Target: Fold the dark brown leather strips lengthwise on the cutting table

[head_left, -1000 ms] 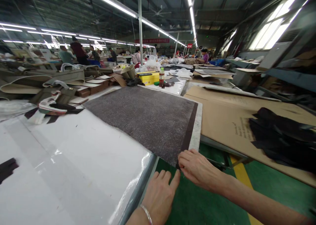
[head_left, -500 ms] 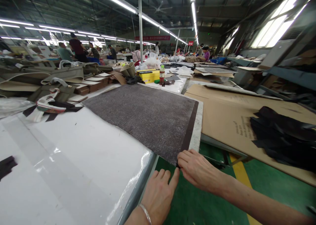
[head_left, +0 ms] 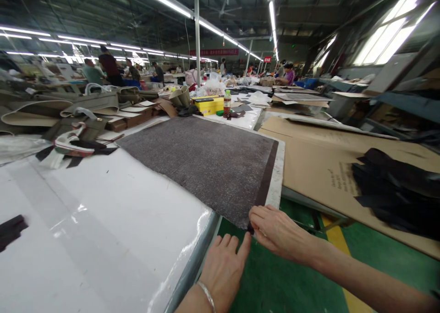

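Observation:
A large dark grey-brown speckled sheet (head_left: 202,161) lies over the table's corner, with a smooth darker strip (head_left: 267,173) along its right edge. At the sheet's near corner my right hand (head_left: 277,230) has its fingers bent and pressed together on the strip's end; the fingertips are partly hidden. Just left of it is my left hand (head_left: 225,265), wearing a bracelet, its fingers apart and the index finger stretched to the same corner. Whether that fingertip touches the sheet I cannot tell.
A white covered table (head_left: 85,230) spreads to the left. Brown cardboard (head_left: 309,152) with black scraps (head_left: 395,189) lies at right. A yellow box (head_left: 208,106) and a bottle (head_left: 227,104) stand behind the sheet. Bags (head_left: 99,104) are piled at left; people work far back.
The view has shifted slightly, so everything sits a little further right. Both hands stay at the sheet's near corner, in almost the same pose.

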